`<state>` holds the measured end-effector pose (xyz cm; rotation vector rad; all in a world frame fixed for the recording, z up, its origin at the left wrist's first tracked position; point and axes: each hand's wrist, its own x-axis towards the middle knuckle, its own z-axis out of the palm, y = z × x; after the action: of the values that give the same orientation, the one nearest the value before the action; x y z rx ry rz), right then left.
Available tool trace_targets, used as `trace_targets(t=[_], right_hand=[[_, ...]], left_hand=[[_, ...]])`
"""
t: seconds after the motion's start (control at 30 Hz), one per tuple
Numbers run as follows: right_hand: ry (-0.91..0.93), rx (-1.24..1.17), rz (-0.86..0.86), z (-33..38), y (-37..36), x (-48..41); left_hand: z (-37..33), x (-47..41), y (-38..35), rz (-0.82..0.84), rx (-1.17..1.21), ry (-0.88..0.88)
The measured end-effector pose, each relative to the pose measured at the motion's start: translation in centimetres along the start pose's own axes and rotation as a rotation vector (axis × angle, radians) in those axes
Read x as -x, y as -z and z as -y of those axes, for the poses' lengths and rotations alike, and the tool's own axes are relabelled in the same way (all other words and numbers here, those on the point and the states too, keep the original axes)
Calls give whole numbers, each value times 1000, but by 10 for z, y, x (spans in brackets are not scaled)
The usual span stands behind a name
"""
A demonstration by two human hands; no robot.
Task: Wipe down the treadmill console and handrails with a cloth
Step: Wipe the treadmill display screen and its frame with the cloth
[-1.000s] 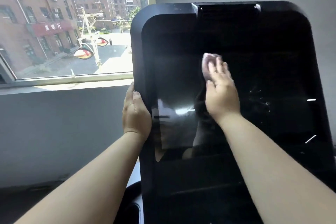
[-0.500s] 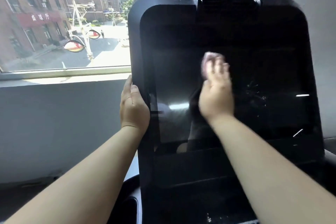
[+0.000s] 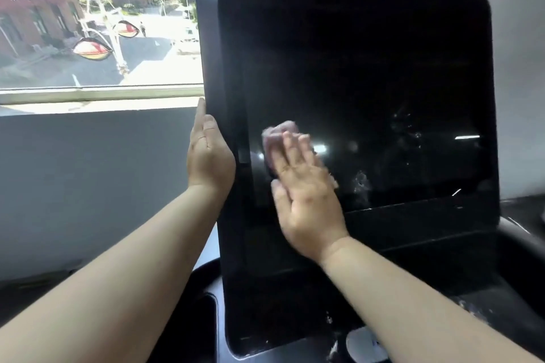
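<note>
The treadmill console (image 3: 368, 53) is a tall black panel with a dark glossy screen that fills most of the view. My left hand (image 3: 208, 156) grips the console's left edge, thumb on the front. My right hand (image 3: 303, 188) lies flat on the lower left part of the screen and presses a small pinkish cloth (image 3: 278, 134) against the glass; only the cloth's top shows past my fingertips. Smudges and specks (image 3: 361, 183) mark the screen to the right of my hand. No handrail is clearly in view.
A window (image 3: 97, 23) at the left looks out on a street and brick buildings. Below it runs a grey wall (image 3: 88, 186). Dark treadmill parts and a round silver knob (image 3: 364, 343) sit under the console.
My right hand has slid the cloth down and to the left across the screen. My left hand keeps its grip on the console's edge. The view has tilted down slightly.
</note>
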<state>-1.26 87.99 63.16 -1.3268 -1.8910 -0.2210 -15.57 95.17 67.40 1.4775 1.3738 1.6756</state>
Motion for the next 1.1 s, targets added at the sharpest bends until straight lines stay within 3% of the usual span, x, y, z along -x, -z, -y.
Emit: trace_targets(t=[0.07,0.13,0.17,0.27,0.3,0.33,0.4,0.47,0.57,0.63,0.7,0.73,0.77,0.83,0.9,1.0,1.03,1.07,1.1], right_hand=[[302,69,154,-2,2,20],[442,176,181,-37,24,10],[345,192,140,-53,36,1],[-342,119,-126,-79,58,-24],[-471,103,-202,-66,51,-25],[-453,127,-225,-49,38,-20],[-177,108,-152,-16,8,8],[155,90,33,0,-7,39],[477,174,179,-30,16,35],[224,144,71,-52,34,12],[-262,52,-150,-50,37,-11],[-399,31,-225,-35,28,-16],[-396,47,-256,-16,15,-15],[-122,54,-188,19,-14,12],[154,91,17,28,-27,57],[523,167,229,-11,1,73],[583,186,229,-27,9,60],[519,182,194,-37,16,41],[337,154,116,-40,20,18]], left_hand=[[5,11,6,76,-13,9],[9,26,15,162,-34,41],[11,32,20,206,-34,62],[14,41,30,286,17,147],[14,42,31,290,27,167],[13,42,31,287,32,182],[14,45,32,270,42,200],[18,49,32,262,50,198],[23,51,34,277,46,201],[23,52,35,285,34,219],[22,54,35,287,29,208],[22,55,34,285,27,200],[24,54,33,284,27,194],[27,53,33,283,53,204],[32,48,37,318,116,231],[30,42,45,453,216,293],[29,41,46,484,229,308],[28,41,47,491,237,319],[28,42,46,485,239,323]])
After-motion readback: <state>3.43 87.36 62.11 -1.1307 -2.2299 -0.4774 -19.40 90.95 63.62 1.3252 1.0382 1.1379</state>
